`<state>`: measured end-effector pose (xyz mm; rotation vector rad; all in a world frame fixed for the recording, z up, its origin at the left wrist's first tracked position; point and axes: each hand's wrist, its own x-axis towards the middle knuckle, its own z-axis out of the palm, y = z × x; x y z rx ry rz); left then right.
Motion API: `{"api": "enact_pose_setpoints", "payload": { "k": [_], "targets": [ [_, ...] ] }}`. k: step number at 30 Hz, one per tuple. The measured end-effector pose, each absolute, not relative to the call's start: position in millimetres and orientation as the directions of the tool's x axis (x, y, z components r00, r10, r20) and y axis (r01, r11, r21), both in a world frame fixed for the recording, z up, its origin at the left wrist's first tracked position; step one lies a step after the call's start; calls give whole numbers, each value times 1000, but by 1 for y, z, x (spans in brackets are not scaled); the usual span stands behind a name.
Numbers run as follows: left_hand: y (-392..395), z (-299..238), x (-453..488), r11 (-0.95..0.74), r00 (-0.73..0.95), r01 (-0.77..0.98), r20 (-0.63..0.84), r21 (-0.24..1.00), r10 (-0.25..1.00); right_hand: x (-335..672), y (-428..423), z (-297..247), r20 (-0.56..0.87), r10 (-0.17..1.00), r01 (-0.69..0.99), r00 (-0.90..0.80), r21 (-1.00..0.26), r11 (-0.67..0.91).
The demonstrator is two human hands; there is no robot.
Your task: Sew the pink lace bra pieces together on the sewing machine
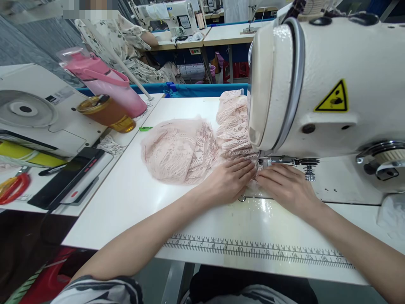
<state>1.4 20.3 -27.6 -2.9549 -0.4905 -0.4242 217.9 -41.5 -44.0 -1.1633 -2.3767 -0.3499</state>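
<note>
A short left sleeve (101,292) with dark and whitish bands, black clothing (247,278) at the lap, bare forearms (158,228).

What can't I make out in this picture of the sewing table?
In the head view:
Pink lace under the left hand: covered by its fingers.
Near sewing machine: cut off by the right edge.
Scissors: handles cut off by the left edge.
Label on the left-side machine: print too small to read.

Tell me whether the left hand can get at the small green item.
Probably yes, over or around: the left hand rests on pink lace at the sewing machine, and a bunched lace pile lies between it and the small green item.
</note>
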Motion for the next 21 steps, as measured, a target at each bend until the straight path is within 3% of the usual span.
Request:
{"api": "enact_pose_setpoints", "payload": {
  "k": [21],
  "targets": [
    [7, -31, 10, -882, 850, 452, 362, -131, 382, 221, -38, -42, 524, 657, 783, -542, 32, 621]
  ]
}}
